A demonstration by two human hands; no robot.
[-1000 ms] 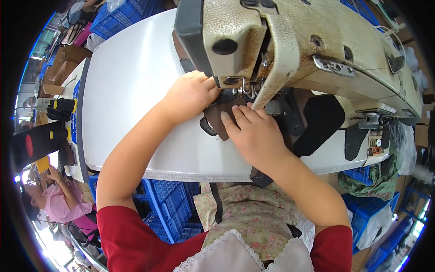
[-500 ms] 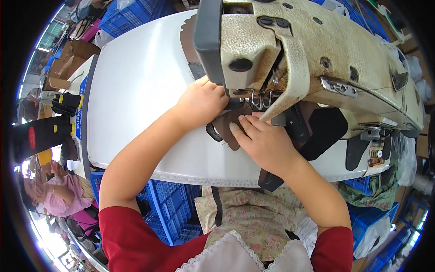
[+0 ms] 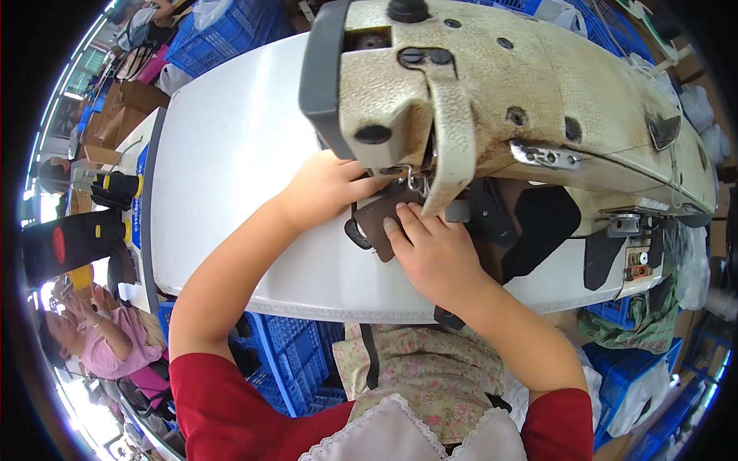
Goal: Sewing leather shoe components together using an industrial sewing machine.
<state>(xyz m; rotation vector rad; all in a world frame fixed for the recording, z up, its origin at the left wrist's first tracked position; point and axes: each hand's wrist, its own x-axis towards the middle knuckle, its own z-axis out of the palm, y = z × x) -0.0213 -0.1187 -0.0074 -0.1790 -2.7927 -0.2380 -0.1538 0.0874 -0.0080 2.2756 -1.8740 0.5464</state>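
A brown flat piece point(image 3: 384, 220), leather-like, lies under the needle area of a cream sewing machine point(image 3: 492, 92). My right hand point(image 3: 440, 250) rests on it from the near side, thumb and fingers stretched out and lying flat on its surface. At the piece's left edge is my left hand point(image 3: 323, 190), fingers bent and closed on it beside the presser foot; some fingertips are hidden by the machine head. A black curved part point(image 3: 357, 233) shows beneath the piece's left side. The needle itself is hard to make out.
Black cut pieces point(image 3: 543, 227) lie right of my right hand, under the machine arm. The white table point(image 3: 223, 177) has a measuring tape point(image 3: 307, 311) along its near edge. Blue crates point(image 3: 288, 357) stand below. At far left another person point(image 3: 115, 342) sits in pink.
The machine appears further left as the view shifts. A wavy-edged brown part behind the machine head has mostly gone from sight. My right fingers remain on the piece.
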